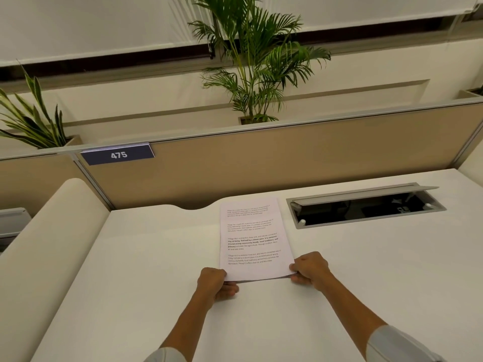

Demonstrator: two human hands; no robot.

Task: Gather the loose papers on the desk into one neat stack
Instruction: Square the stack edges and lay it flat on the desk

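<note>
A stack of white printed papers [252, 236] lies lengthwise on the white desk [146, 257], its edges lined up. My left hand [215, 283] grips the stack's near left corner. My right hand [311, 267] grips the near right corner. The near edge is lifted slightly off the desk and bows between the two hands, showing several sheets. No other loose sheet is in view.
An open cable hatch [366, 207] with a raised lid is set into the desk right of the stack. A tan partition [261, 163] with a "475" label [117, 154] stands behind. A rounded side panel [47, 231] borders the left. Plants stand beyond.
</note>
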